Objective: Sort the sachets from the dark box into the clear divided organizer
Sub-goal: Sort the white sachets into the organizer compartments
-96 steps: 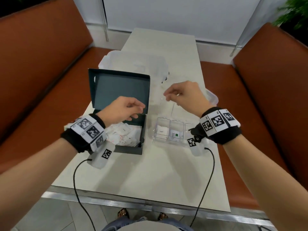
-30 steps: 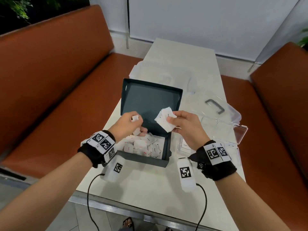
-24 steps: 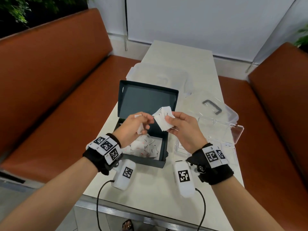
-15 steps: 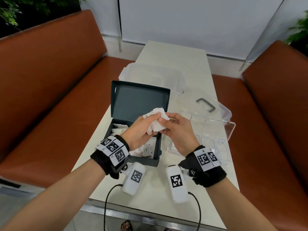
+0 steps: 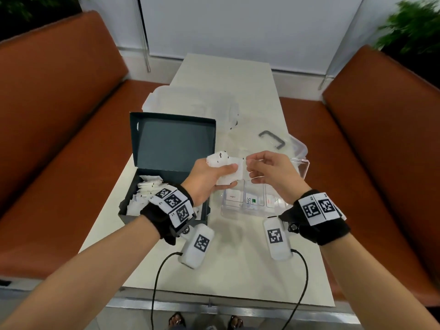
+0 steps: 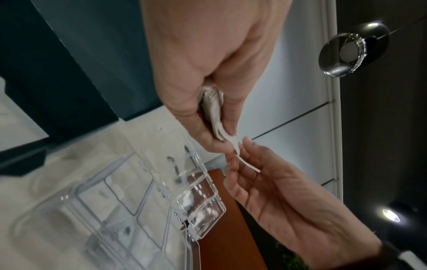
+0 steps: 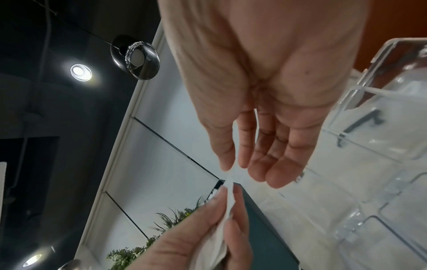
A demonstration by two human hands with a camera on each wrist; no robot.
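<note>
Your left hand (image 5: 209, 175) grips a bunch of sachets (image 5: 225, 169) above the gap between the dark box (image 5: 166, 148) and the organizer (image 5: 252, 206) on the bench (image 5: 238, 258). Your right hand (image 5: 269, 170), nearer the organizer, seems to pinch one sachet's edge; its compartments lie directly below.

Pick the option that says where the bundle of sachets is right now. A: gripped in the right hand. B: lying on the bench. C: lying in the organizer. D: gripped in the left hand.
D: the left hand grips the bundle of sachets above the table, while the right hand only pinches one sachet at its edge.
</note>
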